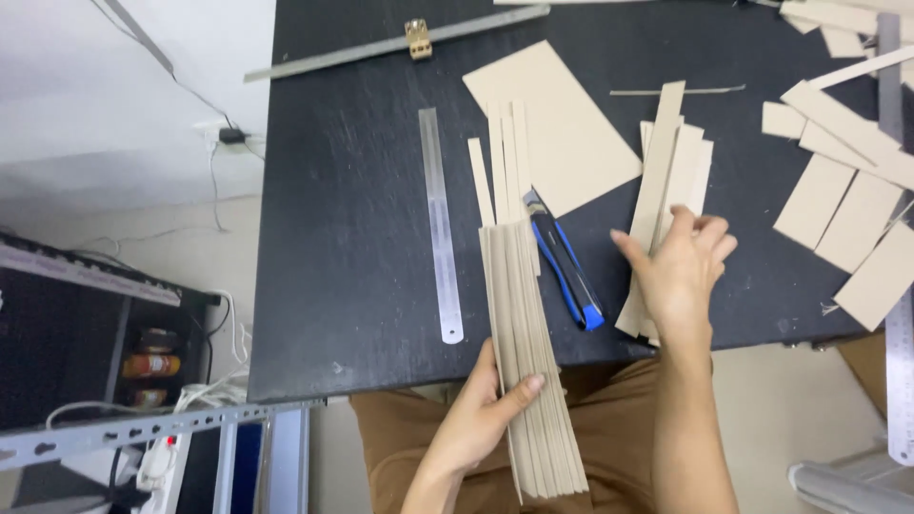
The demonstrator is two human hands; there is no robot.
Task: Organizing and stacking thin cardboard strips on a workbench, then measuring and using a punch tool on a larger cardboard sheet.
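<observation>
Far left, off the surface (314,286): dark shelf unit (86,333) with small jars, white cables on the floor.

Near the left part of the dark surface: long steel ruler (440,224) lying lengthwise, bare black top on both sides. Above it, a longer metal straightedge (381,46) with a brass clamp, set at a slant along the far edge.

Centre: left hand (481,419) closed around a thick stack of cardboard strips (531,371), thumb on top, fingers beneath; stack resting half on the front edge of the surface, half over the lap. A few narrower strips fanning out past its far end. Just right of the stack, a blue-and-black utility knife (566,271), untouched. Beyond it, one large uncut cardboard sheet (557,124).

Right of centre: right hand (681,271) pressed down on a second, looser bundle of strips (666,181), fingers curled at its edge; firm grasp or flat press, cannot tell.

Far right: scattered wider offcuts (843,181), another ruler (900,381) at the frame edge.

Progress, as a judgement: plenty of strips already cut and gathered; second bundle not yet joined to the stack; large sheet whole; offcuts unsorted.
</observation>
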